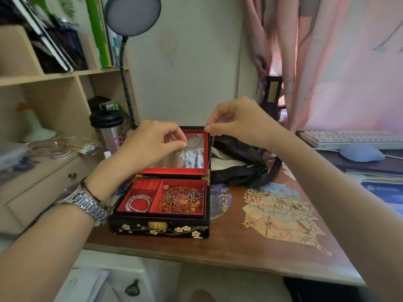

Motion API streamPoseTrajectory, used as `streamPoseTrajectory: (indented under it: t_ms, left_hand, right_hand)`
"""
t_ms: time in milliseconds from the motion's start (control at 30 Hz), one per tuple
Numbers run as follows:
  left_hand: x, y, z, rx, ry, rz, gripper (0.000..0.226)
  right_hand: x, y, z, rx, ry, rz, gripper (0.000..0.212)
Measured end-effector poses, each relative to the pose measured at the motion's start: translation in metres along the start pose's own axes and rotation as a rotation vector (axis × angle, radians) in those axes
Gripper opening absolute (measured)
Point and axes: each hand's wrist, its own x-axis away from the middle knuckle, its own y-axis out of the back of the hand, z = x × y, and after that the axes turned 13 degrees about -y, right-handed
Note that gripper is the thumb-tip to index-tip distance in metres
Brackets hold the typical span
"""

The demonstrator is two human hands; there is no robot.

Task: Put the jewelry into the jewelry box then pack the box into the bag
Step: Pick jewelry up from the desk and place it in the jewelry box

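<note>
thin silver chain necklace (pixel 211 149) hangs vertical | pinched by right hand (pixel 237 123), left hand (pixel 152 142) | directly above open black lacquered jewelry box (pixel 161 231)

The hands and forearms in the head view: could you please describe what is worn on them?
Both forearms are bare, with no sleeves in view. The left wrist carries a silver metal link watch and a thin dark cord bracelet beside it. The right hand and wrist show nothing worn.
</note>
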Motion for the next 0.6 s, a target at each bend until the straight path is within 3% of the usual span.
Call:
streamPoseTrajectory:
  t_ms: [267, 600]
  left_hand:
    - [0.029, 0.011, 0.024, -0.024, 0.041, 0.017, 0.006]
    - [0.047, -0.017, 0.040, 0.014, 0.096, 0.123, 0.006]
  right_hand:
    - [-0.009, -0.040, 0.017, -0.039, 0.011, 0.083, 0.011]
    - [-0.001, -0.081, -0.010, 0.079, -0.055, 0.158, 0.003]
